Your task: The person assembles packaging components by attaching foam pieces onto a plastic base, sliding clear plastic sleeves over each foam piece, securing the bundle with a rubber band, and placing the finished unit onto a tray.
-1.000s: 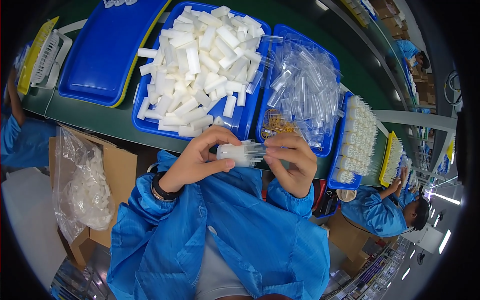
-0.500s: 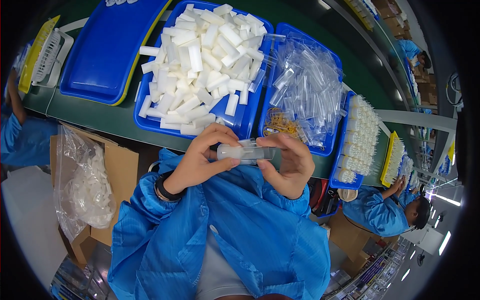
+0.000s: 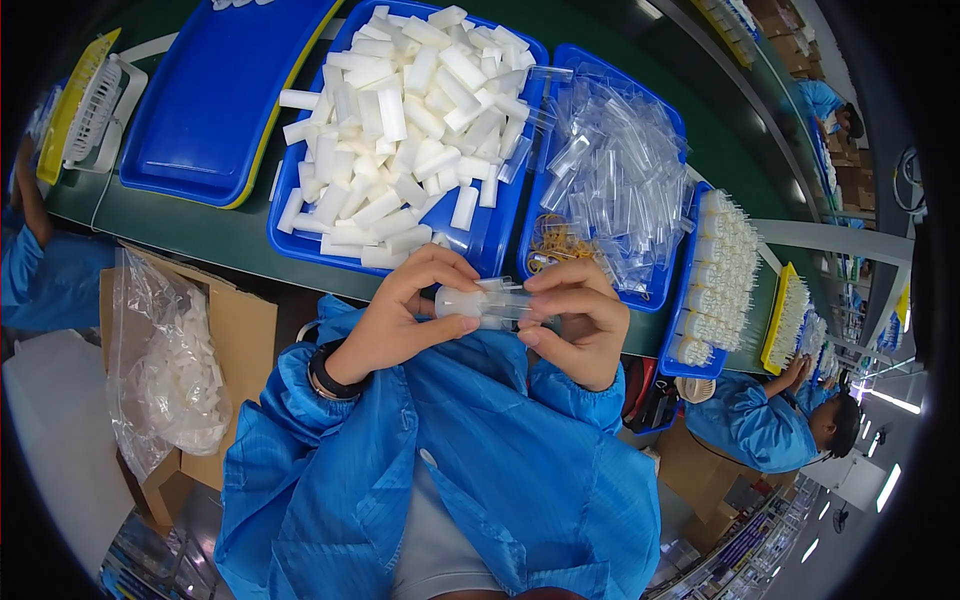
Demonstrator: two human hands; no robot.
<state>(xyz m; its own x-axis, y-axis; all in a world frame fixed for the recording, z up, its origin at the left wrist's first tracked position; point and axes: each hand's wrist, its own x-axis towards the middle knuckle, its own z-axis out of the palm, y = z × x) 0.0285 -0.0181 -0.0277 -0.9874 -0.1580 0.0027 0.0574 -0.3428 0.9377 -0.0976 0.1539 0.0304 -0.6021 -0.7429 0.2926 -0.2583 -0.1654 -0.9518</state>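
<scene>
In front of my chest I hold a white cylindrical piece (image 3: pixel 458 304) lying sideways, with clear plastic strips (image 3: pixel 505 307) along it. My left hand (image 3: pixel 400 315) is closed round its left end, thumb below and fingers above. The fingertips of my right hand (image 3: pixel 582 322) pinch the clear plastic at the right end. How the strips are fixed to the cylinder is hidden by my fingers. Just beyond my hands lie many white blocks (image 3: pixel 395 115) in a blue tray (image 3: pixel 318 252). To their right, a second blue tray (image 3: pixel 640 298) carries clear plastic pieces (image 3: pixel 620 150) and yellowish-brown rubber bands (image 3: pixel 560 243).
A flat blue tray (image 3: pixel 200 120) rests at the far left of the green bench (image 3: pixel 200 236). Farther right, a blue tray holds white bristly parts (image 3: pixel 718 270). Below left stands a cardboard box (image 3: pixel 240 350) with a clear bag of white pieces (image 3: pixel 180 380). Co-workers (image 3: pixel 755 420) sit on both sides.
My right fingers have closed from a spread position onto the right end of the clear plastic. My left hand keeps its hold in nearly the same place.
</scene>
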